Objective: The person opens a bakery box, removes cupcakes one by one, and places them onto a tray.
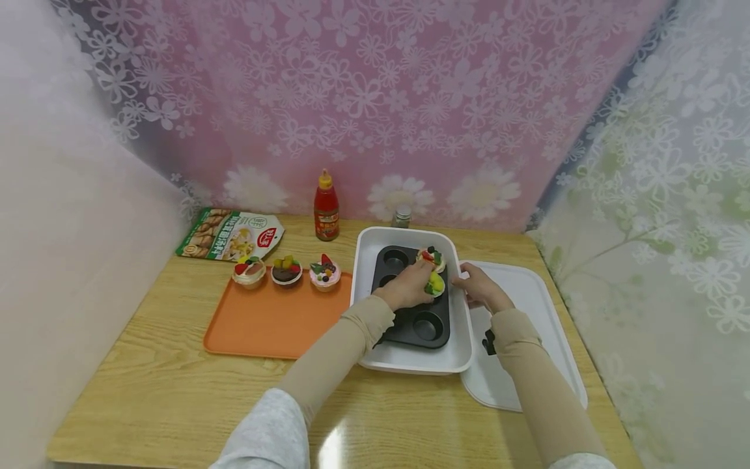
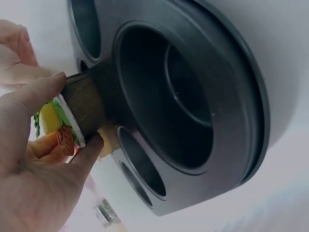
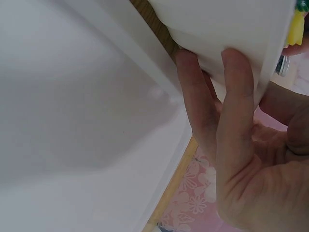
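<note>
A black muffin pan (image 1: 418,322) lies inside a white tub (image 1: 410,365). My left hand (image 1: 424,286) pinches a cupcake (image 1: 435,284) with yellow and green topping at a cup on the pan's right side. In the left wrist view, thumb and fingers (image 2: 46,92) hold its dark wrapper (image 2: 84,104), tilted against the pan (image 2: 231,121). A second decorated cupcake (image 1: 431,258) sits in the pan's far right cup. My right hand (image 1: 469,286) holds the tub's right rim. Its fingers (image 3: 231,72) lie against the tub's outer wall (image 3: 227,29).
An orange tray (image 1: 275,322) on the left carries three decorated cupcakes (image 1: 286,270) along its far edge. A white lid (image 1: 527,293) lies right of the tub. A red sauce bottle (image 1: 326,207), a food packet (image 1: 230,234) and a small jar (image 1: 401,217) stand by the floral backdrop.
</note>
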Action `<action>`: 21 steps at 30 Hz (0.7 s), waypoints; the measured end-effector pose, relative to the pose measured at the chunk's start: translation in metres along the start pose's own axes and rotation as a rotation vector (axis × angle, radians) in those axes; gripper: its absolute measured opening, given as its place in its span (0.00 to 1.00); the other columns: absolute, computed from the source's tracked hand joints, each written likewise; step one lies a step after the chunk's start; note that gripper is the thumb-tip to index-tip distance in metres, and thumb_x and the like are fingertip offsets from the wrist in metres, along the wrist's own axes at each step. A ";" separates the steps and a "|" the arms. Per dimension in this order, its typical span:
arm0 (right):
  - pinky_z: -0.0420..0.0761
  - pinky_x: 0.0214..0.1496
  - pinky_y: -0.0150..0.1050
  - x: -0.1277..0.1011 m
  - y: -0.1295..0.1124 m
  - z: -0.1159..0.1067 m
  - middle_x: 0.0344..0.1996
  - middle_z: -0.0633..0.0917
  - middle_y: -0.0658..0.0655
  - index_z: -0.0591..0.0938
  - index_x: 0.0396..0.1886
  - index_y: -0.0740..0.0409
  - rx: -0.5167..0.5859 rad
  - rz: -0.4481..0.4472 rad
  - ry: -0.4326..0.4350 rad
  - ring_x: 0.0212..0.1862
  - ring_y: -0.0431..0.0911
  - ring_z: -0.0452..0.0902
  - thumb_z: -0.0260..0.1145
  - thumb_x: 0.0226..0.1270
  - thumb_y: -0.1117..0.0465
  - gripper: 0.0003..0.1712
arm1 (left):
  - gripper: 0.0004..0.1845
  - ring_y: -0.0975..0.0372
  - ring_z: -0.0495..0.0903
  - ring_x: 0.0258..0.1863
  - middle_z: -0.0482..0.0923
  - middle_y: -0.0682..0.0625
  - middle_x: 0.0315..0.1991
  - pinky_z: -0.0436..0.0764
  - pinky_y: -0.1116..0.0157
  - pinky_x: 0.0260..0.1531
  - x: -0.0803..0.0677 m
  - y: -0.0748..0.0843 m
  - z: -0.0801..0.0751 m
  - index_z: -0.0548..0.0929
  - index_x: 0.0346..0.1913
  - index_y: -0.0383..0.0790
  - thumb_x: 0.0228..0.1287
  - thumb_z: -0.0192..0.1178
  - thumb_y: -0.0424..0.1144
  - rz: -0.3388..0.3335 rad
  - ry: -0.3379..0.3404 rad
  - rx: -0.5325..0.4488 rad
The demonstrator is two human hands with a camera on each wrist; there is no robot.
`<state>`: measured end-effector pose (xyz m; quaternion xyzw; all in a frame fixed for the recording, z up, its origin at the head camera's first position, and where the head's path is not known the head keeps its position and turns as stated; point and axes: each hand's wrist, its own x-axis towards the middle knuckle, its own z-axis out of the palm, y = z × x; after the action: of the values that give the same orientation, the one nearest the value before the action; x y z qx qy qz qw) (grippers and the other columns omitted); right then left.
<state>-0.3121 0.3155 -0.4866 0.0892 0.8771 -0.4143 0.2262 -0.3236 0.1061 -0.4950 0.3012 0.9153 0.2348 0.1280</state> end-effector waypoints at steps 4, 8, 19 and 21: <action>0.90 0.50 0.51 0.000 -0.003 0.002 0.70 0.73 0.75 0.63 0.72 0.62 -0.009 0.012 -0.001 0.59 0.64 0.85 0.51 0.87 0.55 0.24 | 0.40 0.52 0.72 0.73 0.64 0.44 0.78 0.75 0.56 0.73 -0.005 -0.001 -0.005 0.65 0.79 0.43 0.69 0.72 0.43 0.007 0.021 -0.001; 0.90 0.49 0.50 -0.001 -0.003 0.003 0.69 0.73 0.75 0.63 0.71 0.62 -0.013 0.007 -0.005 0.55 0.62 0.87 0.51 0.87 0.55 0.23 | 0.40 0.53 0.75 0.71 0.63 0.44 0.79 0.76 0.58 0.71 -0.011 0.000 -0.013 0.65 0.78 0.41 0.69 0.72 0.43 0.037 0.057 0.004; 0.90 0.50 0.54 0.000 0.003 0.001 0.68 0.73 0.78 0.62 0.71 0.65 0.021 -0.037 -0.017 0.58 0.66 0.86 0.51 0.87 0.56 0.24 | 0.44 0.52 0.71 0.74 0.66 0.46 0.78 0.75 0.55 0.73 -0.032 -0.001 -0.033 0.64 0.81 0.47 0.66 0.74 0.46 -0.004 0.128 0.005; 0.90 0.50 0.54 0.000 0.003 0.001 0.68 0.73 0.79 0.62 0.71 0.65 0.025 -0.045 -0.021 0.58 0.66 0.87 0.52 0.87 0.56 0.24 | 0.44 0.52 0.71 0.74 0.68 0.46 0.77 0.75 0.55 0.72 -0.035 -0.005 -0.037 0.65 0.81 0.47 0.66 0.74 0.46 -0.019 0.140 0.005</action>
<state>-0.3109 0.3168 -0.4894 0.0679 0.8711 -0.4311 0.2250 -0.3121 0.0682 -0.4621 0.2756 0.9254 0.2519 0.0653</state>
